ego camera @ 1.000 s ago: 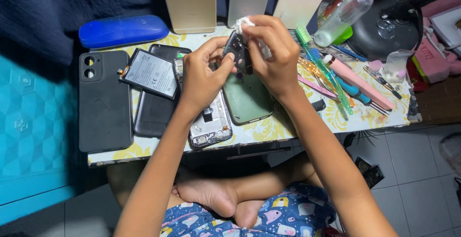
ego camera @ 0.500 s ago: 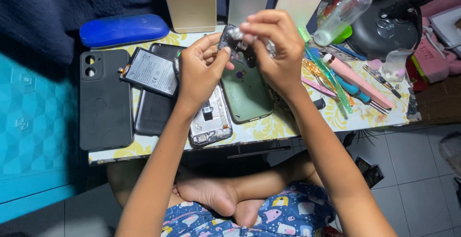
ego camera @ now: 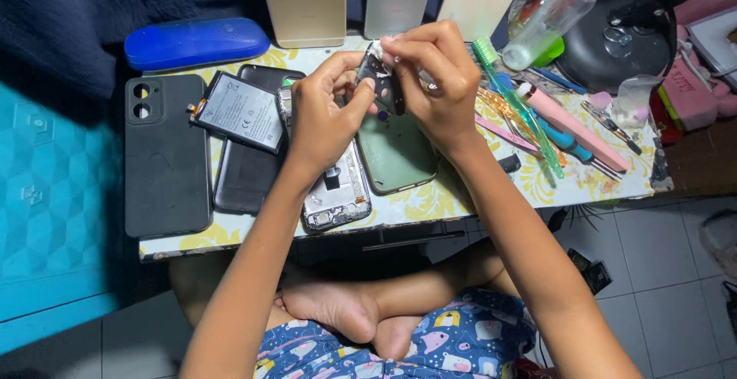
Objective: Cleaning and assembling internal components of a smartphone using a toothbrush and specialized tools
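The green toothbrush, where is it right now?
In the head view, the green toothbrush lies on the table's right side, just right of the right hand, beside the pink tool.

small part (ego camera: 381,79): mostly covered by fingers of both hands, kind not told
opened phone (ego camera: 334,195): top hidden under left hand (ego camera: 326,118)
green phone (ego camera: 398,152): top hidden beneath right hand (ego camera: 434,79)

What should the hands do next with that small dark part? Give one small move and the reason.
Probably keep the small dark part pinched in the left hand and dab once more with the white wad under the right hand fingertips. Both hands hold it raised above the green phone back, and the wad sits right at the part's top edge.
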